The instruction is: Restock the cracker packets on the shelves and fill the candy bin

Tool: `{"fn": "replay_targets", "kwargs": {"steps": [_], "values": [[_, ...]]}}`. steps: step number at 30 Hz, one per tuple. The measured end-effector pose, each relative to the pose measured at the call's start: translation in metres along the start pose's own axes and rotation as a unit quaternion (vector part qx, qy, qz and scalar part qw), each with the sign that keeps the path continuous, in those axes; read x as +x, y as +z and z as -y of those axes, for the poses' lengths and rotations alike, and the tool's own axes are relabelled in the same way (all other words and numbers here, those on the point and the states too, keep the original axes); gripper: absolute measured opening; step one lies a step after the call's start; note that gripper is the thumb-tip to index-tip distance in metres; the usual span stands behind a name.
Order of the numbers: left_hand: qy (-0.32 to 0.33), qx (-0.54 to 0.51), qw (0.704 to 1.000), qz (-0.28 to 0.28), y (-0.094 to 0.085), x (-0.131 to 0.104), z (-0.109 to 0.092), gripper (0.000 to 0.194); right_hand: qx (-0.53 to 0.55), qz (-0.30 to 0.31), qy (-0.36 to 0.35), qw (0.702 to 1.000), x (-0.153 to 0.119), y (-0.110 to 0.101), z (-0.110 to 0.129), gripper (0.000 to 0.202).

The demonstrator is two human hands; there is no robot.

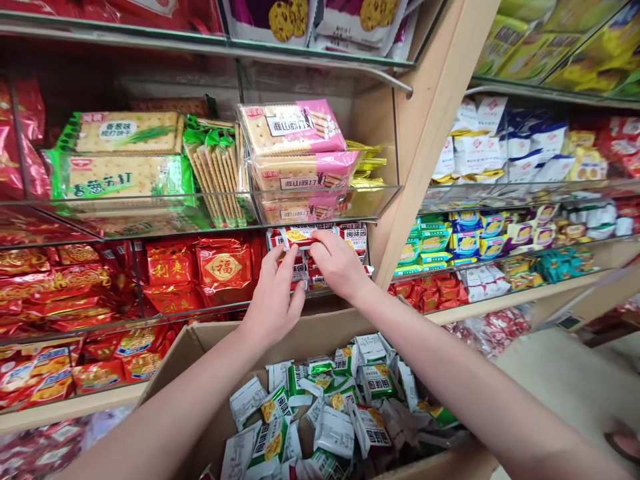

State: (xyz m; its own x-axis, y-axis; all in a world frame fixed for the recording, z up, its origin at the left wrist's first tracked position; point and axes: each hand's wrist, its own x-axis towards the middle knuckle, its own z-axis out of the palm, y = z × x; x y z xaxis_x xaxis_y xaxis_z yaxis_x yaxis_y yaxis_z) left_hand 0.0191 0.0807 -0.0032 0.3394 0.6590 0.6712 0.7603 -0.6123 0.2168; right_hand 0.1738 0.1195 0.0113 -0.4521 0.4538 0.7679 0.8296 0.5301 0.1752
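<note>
Both my hands reach into a low shelf bin of small red and white packets [354, 239]. My left hand [277, 293] has its fingers bent around the left side of one red and white packet [299, 235]. From the right, my right hand [337, 261] presses closed fingers on the same packet's right end. Other packets of this kind lie under and beside it. Below my forearms stands an open cardboard box [215, 333] holding several green and white packets [334, 430], jumbled together.
Cracker packs [300, 127] sit on the glass-fronted shelf just above my hands. Red packets [223, 270] fill the bin at left. A wooden upright [427, 127] rises at right, with more stocked shelves beyond.
</note>
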Motion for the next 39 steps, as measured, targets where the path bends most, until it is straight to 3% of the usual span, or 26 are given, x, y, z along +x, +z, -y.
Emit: {"fn": "replay_targets", "kwargs": {"steps": [7, 11, 19, 25, 35, 39], "values": [[0.005, 0.059, 0.997, 0.054, 0.014, -0.004, 0.015, 0.066, 0.013, 0.036, 0.028, 0.999, 0.011, 0.007, 0.003, 0.041], [0.007, 0.082, 0.994, 0.071, 0.018, -0.004, 0.012, 0.060, 0.016, 0.040, 0.010, 0.999, 0.013, 0.009, 0.013, 0.041], [-0.044, 0.126, 0.989, 0.067, 0.011, 0.010, 0.006, 0.060, 0.070, 0.045, 0.056, 0.995, -0.007, 0.008, 0.026, 0.042], [-0.047, 0.131, 0.988, 0.067, 0.013, 0.011, 0.008, 0.060, 0.060, 0.089, 0.070, 0.992, 0.008, 0.013, 0.026, 0.044], [-0.021, 0.200, 0.972, 0.119, 0.006, 0.015, 0.008, 0.056, 0.049, 0.152, 0.014, 0.987, 0.024, 0.014, 0.009, 0.050], [-0.005, 0.249, 0.962, 0.111, 0.002, 0.013, 0.008, 0.052, 0.025, 0.108, 0.046, 0.993, 0.025, 0.011, 0.010, 0.044]]}}
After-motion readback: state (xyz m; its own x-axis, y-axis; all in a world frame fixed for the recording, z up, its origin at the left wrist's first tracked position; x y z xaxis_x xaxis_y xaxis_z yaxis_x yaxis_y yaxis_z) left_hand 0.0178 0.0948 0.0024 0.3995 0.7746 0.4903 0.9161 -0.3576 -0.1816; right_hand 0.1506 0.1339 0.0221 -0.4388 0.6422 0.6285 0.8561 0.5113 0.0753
